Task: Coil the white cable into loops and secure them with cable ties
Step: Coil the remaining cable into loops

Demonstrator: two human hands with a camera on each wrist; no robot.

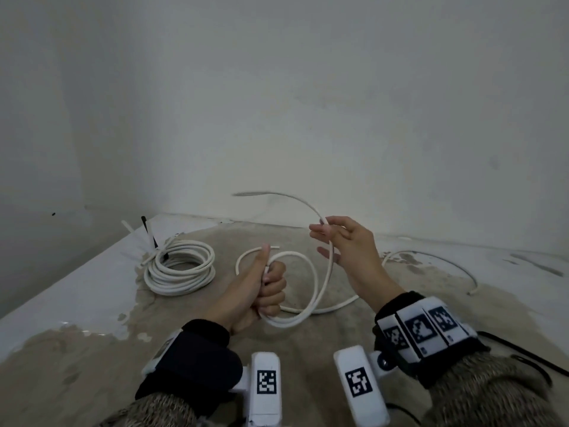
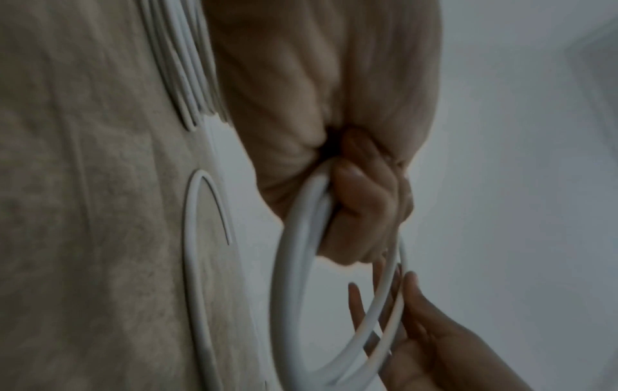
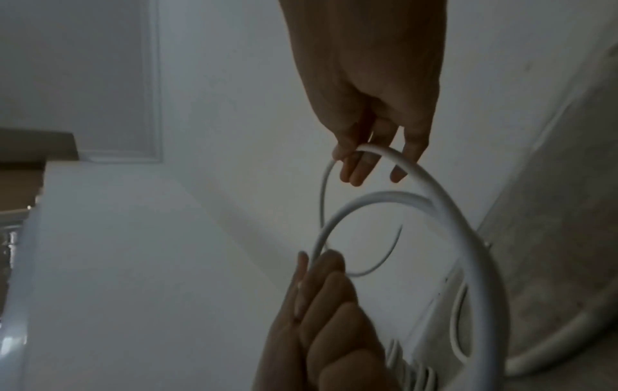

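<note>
My left hand (image 1: 264, 285) is a fist with the thumb up, gripping a couple of loops of the white cable (image 1: 315, 282) above the worn tabletop. In the left wrist view the fingers (image 2: 364, 206) curl round the cable (image 2: 291, 251). My right hand (image 1: 338, 245) is raised to the right and pinches the same cable between thumb and forefinger, with its other fingers spread. From that pinch the cable arcs up and left to a blurred free end. The right wrist view shows the cable (image 3: 444, 190) running under the fingertips (image 3: 354, 169).
A finished coil (image 1: 180, 266) of white cable lies at the back left, with white and black cable ties (image 1: 147, 232) sticking up from it. More white cable (image 1: 446, 260) trails over the table (image 1: 92, 303) to the right. A black cord (image 1: 523, 355) lies near my right wrist. Walls stand close behind and left.
</note>
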